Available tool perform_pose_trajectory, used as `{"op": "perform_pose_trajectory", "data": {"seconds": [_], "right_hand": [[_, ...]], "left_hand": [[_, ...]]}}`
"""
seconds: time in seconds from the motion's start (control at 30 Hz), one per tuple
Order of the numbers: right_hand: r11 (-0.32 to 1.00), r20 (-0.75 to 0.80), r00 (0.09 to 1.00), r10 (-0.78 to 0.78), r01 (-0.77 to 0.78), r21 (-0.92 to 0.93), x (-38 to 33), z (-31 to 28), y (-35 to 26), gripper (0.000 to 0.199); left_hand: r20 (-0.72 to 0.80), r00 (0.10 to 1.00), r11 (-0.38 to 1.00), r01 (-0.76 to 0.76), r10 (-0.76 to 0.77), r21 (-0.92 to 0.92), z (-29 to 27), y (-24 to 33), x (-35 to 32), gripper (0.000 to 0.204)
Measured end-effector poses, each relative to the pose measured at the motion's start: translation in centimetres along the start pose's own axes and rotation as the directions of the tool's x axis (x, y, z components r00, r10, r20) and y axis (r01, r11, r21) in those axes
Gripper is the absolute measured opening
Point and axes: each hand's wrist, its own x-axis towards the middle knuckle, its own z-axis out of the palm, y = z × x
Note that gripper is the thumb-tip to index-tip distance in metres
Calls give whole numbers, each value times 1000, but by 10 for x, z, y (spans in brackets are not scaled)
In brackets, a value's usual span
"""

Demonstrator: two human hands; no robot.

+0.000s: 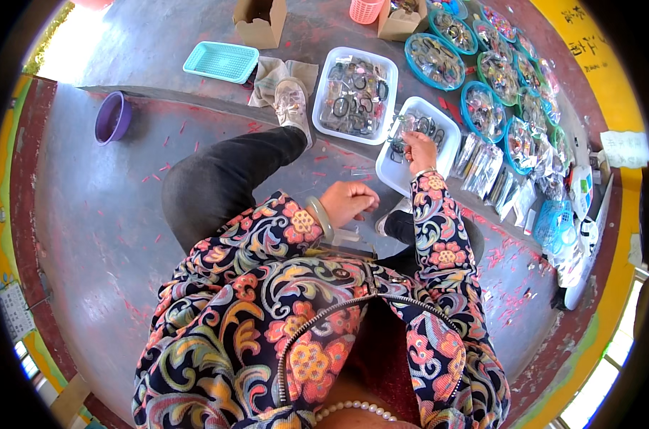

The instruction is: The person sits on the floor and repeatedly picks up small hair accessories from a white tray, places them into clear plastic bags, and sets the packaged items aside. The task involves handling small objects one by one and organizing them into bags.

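Head view: a person sits and looks down at a grey floor (96, 236) and a lot of little packets.
Right hand: the right hand (421, 151) pinches a small clear packet (397, 129) between thumb and fingers.
Small clear packet: it is held up over the smaller white tray (387, 174), near its left side.
Left hand: the left hand (348, 201) hangs near the lap with its fingers curled. You cannot tell if the fingertips press together.
Bigger white tray: the bigger white tray (349, 136) stands just beside the smaller one, on its left. Both have packets with dark things inside.
Floor: it is grey and scuffed, with lots of thin red bits (507, 268) spread about. A long edge (174, 102) runs across it like a low step.
Left side: a purple bowl (104, 118) stands well apart from the hands.
Far side: a turquoise basket (221, 63) lies near a cardboard box (264, 32). A pink basket (366, 11) is further right.
Right side: many round baskets (432, 85) full of packets crowd together. Flat packets (478, 164) lie in rows next to them.
Room: the yellow wall (621, 93) has a dark red band (31, 171) low down. Bright light (74, 43) shines in at the top left.
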Motion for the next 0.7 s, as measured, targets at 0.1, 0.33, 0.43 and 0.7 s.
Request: {"op": "perform_pose_trajectory", "data": {"seconds": [0.1, 0.33, 0.43, 0.7], "right_hand": [[996, 36, 999, 23, -20, -84, 8, 24, 6, 9], [964, -11, 1000, -4, 1, -266, 48, 50, 25, 14], [897, -24, 994, -110, 89, -433, 58, 36, 25, 12], [934, -149, 987, -58, 1, -357, 70, -75, 19, 21]], "left_hand": [[29, 999, 999, 38, -39, 31, -1, -1, -1, 20], [-6, 999, 998, 39, -38, 44, -6, 0, 1, 20], [-9, 999, 996, 40, -39, 78, -7, 2, 0, 20], [-5, 998, 994, 56, -56, 89, -6, 2, -1, 21]]}}
